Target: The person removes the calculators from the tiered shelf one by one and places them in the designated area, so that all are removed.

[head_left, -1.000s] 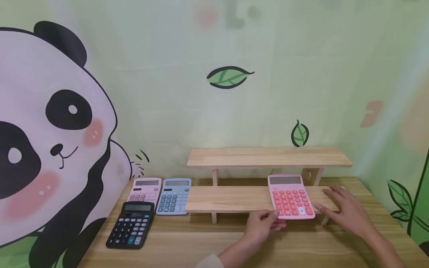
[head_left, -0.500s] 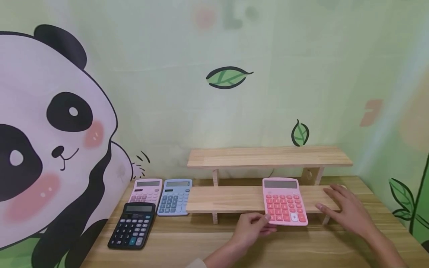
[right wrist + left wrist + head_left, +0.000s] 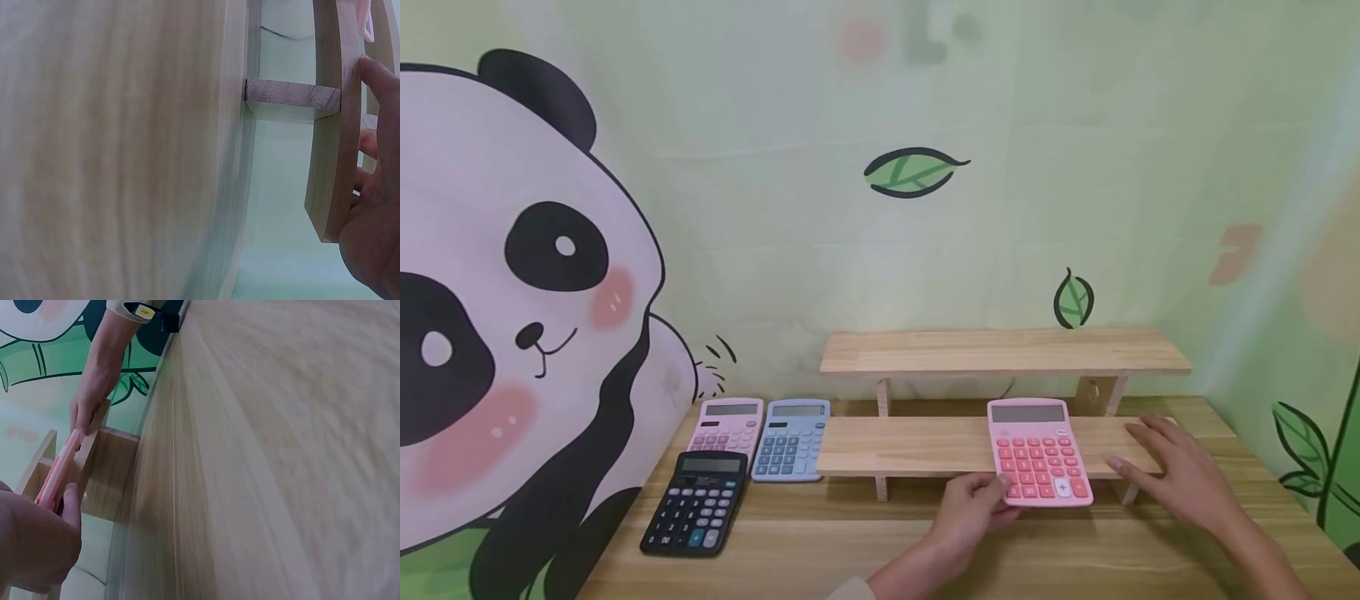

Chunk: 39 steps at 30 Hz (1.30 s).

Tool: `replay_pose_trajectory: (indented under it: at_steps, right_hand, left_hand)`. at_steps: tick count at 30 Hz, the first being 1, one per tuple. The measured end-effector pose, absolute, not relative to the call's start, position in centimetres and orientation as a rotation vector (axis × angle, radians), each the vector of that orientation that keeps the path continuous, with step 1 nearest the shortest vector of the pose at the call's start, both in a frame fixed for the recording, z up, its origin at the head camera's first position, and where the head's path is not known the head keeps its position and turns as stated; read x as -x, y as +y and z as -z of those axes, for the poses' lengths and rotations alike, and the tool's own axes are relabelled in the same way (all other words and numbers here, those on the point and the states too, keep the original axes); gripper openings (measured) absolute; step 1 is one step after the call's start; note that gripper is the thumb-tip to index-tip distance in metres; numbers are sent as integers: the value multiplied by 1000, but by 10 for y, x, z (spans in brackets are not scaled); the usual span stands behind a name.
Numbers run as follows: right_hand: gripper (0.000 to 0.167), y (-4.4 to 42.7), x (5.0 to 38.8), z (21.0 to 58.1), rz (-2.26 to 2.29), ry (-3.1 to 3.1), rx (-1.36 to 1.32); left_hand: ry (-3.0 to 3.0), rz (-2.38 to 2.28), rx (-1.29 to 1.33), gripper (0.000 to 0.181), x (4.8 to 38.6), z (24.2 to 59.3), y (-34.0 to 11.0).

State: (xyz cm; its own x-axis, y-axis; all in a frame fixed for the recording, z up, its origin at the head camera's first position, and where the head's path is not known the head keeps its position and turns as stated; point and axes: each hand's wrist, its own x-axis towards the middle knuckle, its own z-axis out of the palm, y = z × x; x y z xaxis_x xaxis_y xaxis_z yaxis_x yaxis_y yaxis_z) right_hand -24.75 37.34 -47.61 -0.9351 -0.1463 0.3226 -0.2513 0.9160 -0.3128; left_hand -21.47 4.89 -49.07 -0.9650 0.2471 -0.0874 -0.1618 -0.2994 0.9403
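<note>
In the head view, a pink calculator (image 3: 1036,454) with a grey display and darker pink keys leans over the front of the lower tier (image 3: 910,446) of a two-tier wooden shelf. My left hand (image 3: 967,515) pinches its lower left corner, thumb on the face and fingers behind. The left wrist view has the calculator (image 3: 59,467) edge-on above that hand (image 3: 40,540). Toward the right end of the lower tier is my right hand (image 3: 1183,475), fingers spread and apart from the calculator. Seen from the right wrist, this hand (image 3: 382,181) rests against the shelf board (image 3: 340,137).
A pale pink calculator (image 3: 726,429), a blue calculator (image 3: 792,442) and a black calculator (image 3: 696,504) lie left of the shelf, the black one in front. The upper tier (image 3: 1000,350) stands behind, before a panda-print wall cloth (image 3: 775,208).
The pink calculator, held in my left hand, has shifted slightly left and toward me, and turned a little straighter. My right hand has stayed at the shelf's right end.
</note>
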Motion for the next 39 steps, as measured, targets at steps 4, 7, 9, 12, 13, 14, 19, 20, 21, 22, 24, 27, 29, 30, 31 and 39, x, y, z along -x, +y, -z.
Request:
replay_pose_trajectory:
  at_steps: [4, 7, 9, 12, 13, 14, 19, 20, 21, 22, 24, 27, 29, 30, 31, 39]
  right_hand:
    - [81, 373, 247, 476, -519, -2780, -291]
    - [81, 373, 247, 476, -524, -2782, -281]
    - [81, 373, 247, 475, -531, -2786, -277]
    - [81, 373, 246, 476, -536, -2787, -280]
    - [80, 373, 246, 476, -538, -2784, -284]
    - [80, 373, 246, 476, -539, -2782, -289]
    - [78, 373, 246, 476, -524, -2762, -304]
    - [78, 373, 246, 476, -524, -2764, -303]
    - [79, 373, 246, 476, -519, -2764, -300]
    - [79, 373, 246, 476, -517, -2763, -301]
    - [78, 373, 247, 477, -518, -2760, -307]
    - [76, 373, 246, 477, -523, -2731, -328]
    - [75, 374, 246, 478, -531, -2714, -346]
    - [74, 374, 246, 478, -533, -2705, -350]
    - [74, 374, 246, 478, -534, -2700, -352]
    - [74, 375, 246, 479, -537, -2709, -354]
  left_hand:
    - [1645, -2391, -60, 30, 213, 490, 52]
    - [1608, -2420, -57, 30, 211, 490, 51]
    - [1591, -2426, -81, 31, 210, 489, 49]
    - [1585, -2412, -125, 33, 210, 489, 42]
    - [1591, -2399, -143, 33, 210, 488, 38]
    - [1601, -2383, -160, 34, 210, 488, 34]
    - [1627, -2307, -244, 32, 212, 483, 11]
    - [1629, -2296, -259, 31, 212, 481, 6]
    - [1637, -2283, -276, 31, 213, 479, 0]
    - [1647, -2267, -292, 31, 214, 477, -6]
    - [1667, -2228, -325, 30, 216, 472, -18]
    - [1695, -2168, -374, 30, 220, 465, -38]
    - [1718, -2123, -408, 31, 224, 460, -53]
    - [1726, -2108, -422, 31, 225, 458, -60]
    - [1742, -2092, -431, 32, 227, 456, -67]
    - [1844, -2046, -418, 45, 234, 438, -120]
